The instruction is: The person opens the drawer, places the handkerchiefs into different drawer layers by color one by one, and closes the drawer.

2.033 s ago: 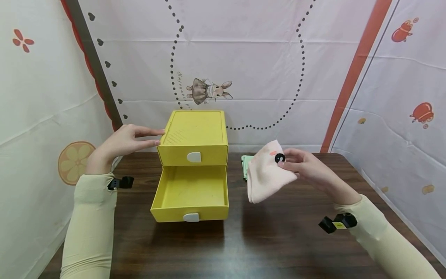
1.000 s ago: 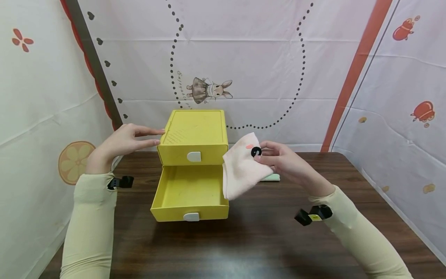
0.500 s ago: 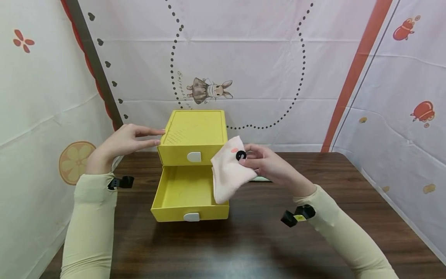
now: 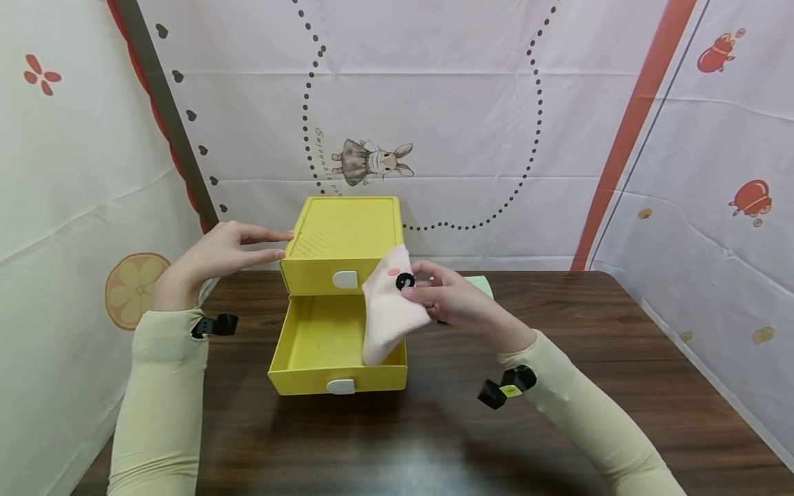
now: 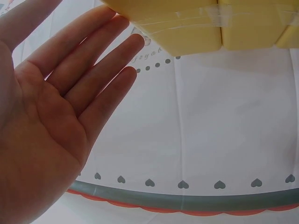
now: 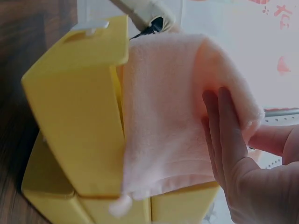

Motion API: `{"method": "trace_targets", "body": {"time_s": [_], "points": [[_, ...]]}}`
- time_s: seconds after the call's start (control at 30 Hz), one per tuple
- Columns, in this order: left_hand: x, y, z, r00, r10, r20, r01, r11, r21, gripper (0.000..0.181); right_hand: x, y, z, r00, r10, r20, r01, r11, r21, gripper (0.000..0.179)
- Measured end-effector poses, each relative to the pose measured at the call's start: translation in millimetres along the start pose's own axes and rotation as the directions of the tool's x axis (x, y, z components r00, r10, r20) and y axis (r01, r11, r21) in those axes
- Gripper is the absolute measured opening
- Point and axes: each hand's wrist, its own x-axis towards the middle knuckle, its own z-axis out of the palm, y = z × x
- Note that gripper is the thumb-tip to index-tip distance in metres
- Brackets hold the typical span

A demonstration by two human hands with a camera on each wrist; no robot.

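Note:
A small yellow drawer cabinet (image 4: 353,227) stands on the table, its lower drawer (image 4: 316,337) pulled out. My right hand (image 4: 459,300) pinches a folded pale pink cloth (image 4: 387,310) with a black ring and an orange patch on it. The cloth hangs over the drawer's right side, its low corner inside the front wall in the head view. In the right wrist view the cloth (image 6: 163,112) lies between fingers and thumb, close along the drawer wall (image 6: 79,121). My left hand (image 4: 223,255) has straight fingers, with fingertips at the cabinet's upper left edge; the left wrist view shows its open palm (image 5: 51,112).
A folded light green cloth (image 4: 480,284) lies on the dark wooden table (image 4: 558,413) behind my right hand, partly hidden. White handles (image 4: 340,386) stick out from the drawer fronts. Printed fabric (image 4: 459,124) hangs at the back and both sides.
My right hand has carried the pink cloth leftward, from beside the cabinet to over the open drawer's right side. The left hand and cabinet have stayed put.

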Motion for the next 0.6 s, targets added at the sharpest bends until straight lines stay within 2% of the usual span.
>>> {"method": "trace_targets", "body": {"time_s": [0.3, 0.6], "points": [[0.1, -4.0, 0.7, 1.000, 0.020, -0.013, -0.020, 1.000, 0.009, 0.046, 12.2, -1, 21, 0.997, -0.023, 0.077, 0.020, 0.999, 0.034, 0.024], [1.5, -3.2, 1.9, 1.000, 0.014, -0.005, -0.014, 1.000, -0.002, 0.047, 24.2, 6, 29, 0.996, 0.020, 0.087, -0.023, 0.999, 0.039, 0.033]]}}
